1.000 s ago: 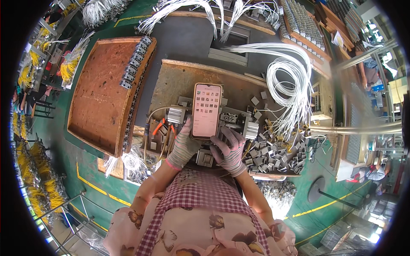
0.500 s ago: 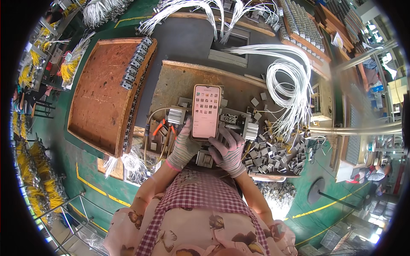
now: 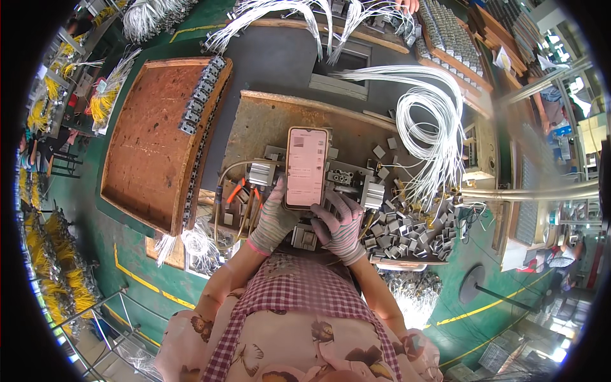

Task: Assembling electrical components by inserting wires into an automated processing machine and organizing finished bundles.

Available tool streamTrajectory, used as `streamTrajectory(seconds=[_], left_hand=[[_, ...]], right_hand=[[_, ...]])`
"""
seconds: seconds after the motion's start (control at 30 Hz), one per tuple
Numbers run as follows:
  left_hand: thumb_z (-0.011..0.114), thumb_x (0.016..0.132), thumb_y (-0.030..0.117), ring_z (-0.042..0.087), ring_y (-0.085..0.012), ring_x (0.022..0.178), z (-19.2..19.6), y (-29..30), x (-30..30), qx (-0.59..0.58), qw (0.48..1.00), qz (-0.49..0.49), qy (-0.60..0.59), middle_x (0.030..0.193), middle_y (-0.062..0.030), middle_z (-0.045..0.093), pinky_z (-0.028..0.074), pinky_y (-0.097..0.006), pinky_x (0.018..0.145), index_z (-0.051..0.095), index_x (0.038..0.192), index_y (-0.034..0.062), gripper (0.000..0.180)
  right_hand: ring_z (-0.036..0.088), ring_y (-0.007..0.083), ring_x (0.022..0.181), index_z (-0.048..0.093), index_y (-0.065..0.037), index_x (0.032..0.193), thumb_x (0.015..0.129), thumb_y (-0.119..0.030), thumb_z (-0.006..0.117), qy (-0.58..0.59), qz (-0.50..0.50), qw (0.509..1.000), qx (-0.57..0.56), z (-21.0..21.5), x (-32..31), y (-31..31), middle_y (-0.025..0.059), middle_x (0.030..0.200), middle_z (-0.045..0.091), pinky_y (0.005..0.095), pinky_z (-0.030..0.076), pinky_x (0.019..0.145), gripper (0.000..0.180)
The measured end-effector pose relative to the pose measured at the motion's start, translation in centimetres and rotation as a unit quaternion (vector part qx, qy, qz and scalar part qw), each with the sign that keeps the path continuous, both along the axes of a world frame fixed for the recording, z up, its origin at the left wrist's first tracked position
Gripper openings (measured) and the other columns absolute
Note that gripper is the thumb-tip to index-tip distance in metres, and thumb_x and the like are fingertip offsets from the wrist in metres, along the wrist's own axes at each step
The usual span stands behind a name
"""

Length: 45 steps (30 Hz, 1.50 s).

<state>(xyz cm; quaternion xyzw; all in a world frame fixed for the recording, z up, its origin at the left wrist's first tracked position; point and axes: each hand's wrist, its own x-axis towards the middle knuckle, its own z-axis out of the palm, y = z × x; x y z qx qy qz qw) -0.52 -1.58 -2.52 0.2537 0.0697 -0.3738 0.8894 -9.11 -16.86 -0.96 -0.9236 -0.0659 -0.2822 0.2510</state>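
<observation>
A smartphone (image 3: pixel 307 169) with a lit screen and a light case stands before me, above the work fixture (image 3: pixel 344 178). My left hand (image 3: pixel 275 219), in a striped grey glove with a pink cuff, is closed on the phone's lower left side. At the phone's lower right corner is my right hand (image 3: pixel 342 226), gloved likewise. Its fingers are apart, and one fingertip touches or nearly touches the bottom of the screen. Metal blocks flank the phone on the fixture, one (image 3: pixel 261 173) at left and one (image 3: pixel 373 194) at right. Orange-handled pliers (image 3: pixel 236 190) lie left of my hands.
Many small metal blocks (image 3: pixel 410 232) lie heaped at right. Beyond them is a coil of white wires (image 3: pixel 433 121). A wooden tray (image 3: pixel 149 140) with a row of metal parts stands at left. A co-worker's hand (image 3: pixel 407 6) shows at the far edge.
The phone's screen has switched from a grid of small pictures to a page with text and fewer pictures. A co-worker's hand has come in at the far edge. My hands are almost still.
</observation>
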Motion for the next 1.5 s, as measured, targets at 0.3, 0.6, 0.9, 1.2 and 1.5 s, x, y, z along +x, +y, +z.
streamTrajectory(seconds=[0.3,0.6,0.9,1.2,1.5], left_hand=[[0.049,0.098,0.046,0.054,-0.0226,0.119,-0.2,0.1,0.0,-0.038,0.999,-0.001,0.014,0.13,-0.0072,0.056,0.042,-0.041,0.103,0.047,0.136,0.0112,0.052],[0.049,0.098,0.045,0.055,-0.0234,0.118,-0.8,0.1,0.0,-0.042,0.999,0.003,0.023,0.131,-0.0075,0.055,0.045,-0.041,0.101,0.046,0.136,0.0131,0.049],[0.049,0.097,0.047,0.056,-0.0229,0.118,-0.4,0.1,-0.1,-0.057,0.998,-0.017,0.036,0.13,-0.0075,0.056,0.045,-0.04,0.101,0.045,0.137,0.0132,0.053],[0.05,0.097,0.048,0.055,-0.024,0.118,-0.3,0.0,-0.3,-0.045,0.999,-0.015,0.025,0.128,-0.0089,0.057,0.044,-0.041,0.101,0.046,0.135,0.0084,0.056],[0.048,0.096,0.05,0.053,-0.0271,0.121,0.1,0.1,-0.2,-0.05,0.998,0.01,0.022,0.133,-0.0124,0.053,0.043,-0.044,0.102,0.043,0.138,0.0071,0.06]], right_hand=[[0.056,0.0294,0.107,0.063,-0.021,0.108,0.06,-0.017,0.078,-0.016,-0.002,1.0,0.003,-0.6,-0.3,0.0,0.008,0.124,0.053,0.0429,0.042,0.087,0.05],[0.056,0.0304,0.108,0.062,-0.019,0.106,0.06,-0.016,0.078,-0.005,-0.004,1.0,0.003,-0.4,-0.1,0.1,0.0087,0.123,0.055,0.0439,0.043,0.087,0.049],[0.058,0.0328,0.106,0.061,-0.018,0.102,0.059,-0.015,0.077,-0.023,0.003,1.0,0.017,-0.8,-0.1,0.1,0.0105,0.121,0.057,0.045,0.045,0.084,0.046],[0.058,0.0318,0.105,0.063,-0.02,0.105,0.058,-0.016,0.077,-0.014,0.001,1.0,0.003,-0.4,0.0,0.1,0.0097,0.12,0.056,0.0444,0.045,0.083,0.05],[0.056,0.0309,0.106,0.062,-0.021,0.112,0.06,-0.017,0.078,-0.02,0.002,1.0,0.004,-0.6,-0.3,0.0,0.0093,0.123,0.054,0.0427,0.043,0.086,0.055]])
